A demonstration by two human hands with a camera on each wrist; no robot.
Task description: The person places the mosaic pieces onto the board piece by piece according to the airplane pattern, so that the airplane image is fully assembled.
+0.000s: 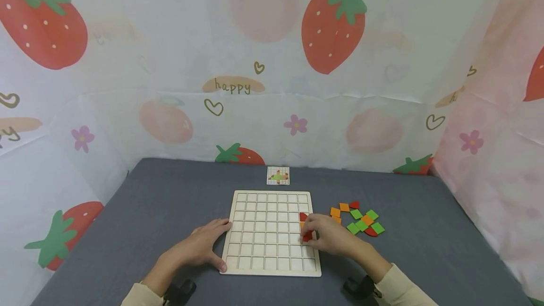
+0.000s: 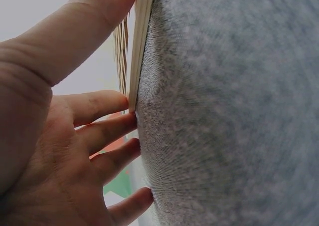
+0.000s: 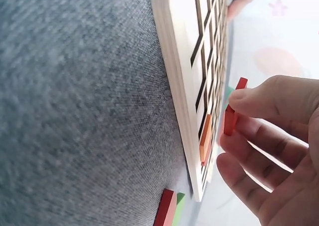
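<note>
A pale wooden grid board (image 1: 272,238) lies on the grey cloth. My left hand (image 1: 199,245) rests at its left edge, thumb near the front corner and fingers spread toward the back; in the left wrist view the thumb and fingertips meet the board's side. Above the right part of the board, my right hand (image 1: 333,236) pinches a small red tile (image 3: 231,117) between thumb and fingers. Just behind it, in the right-hand column, sit an orange tile (image 3: 205,137) and a red rounded tile (image 1: 303,216). My right fingers partly hide these tiles in the head view.
To the right of the board lie several loose tiles: orange squares (image 1: 344,207), green squares (image 1: 377,228) and red rounded ones (image 1: 371,232). A small card (image 1: 278,175) with a coloured grid pattern lies behind the board. A printed curtain (image 1: 272,122) closes off the back and sides.
</note>
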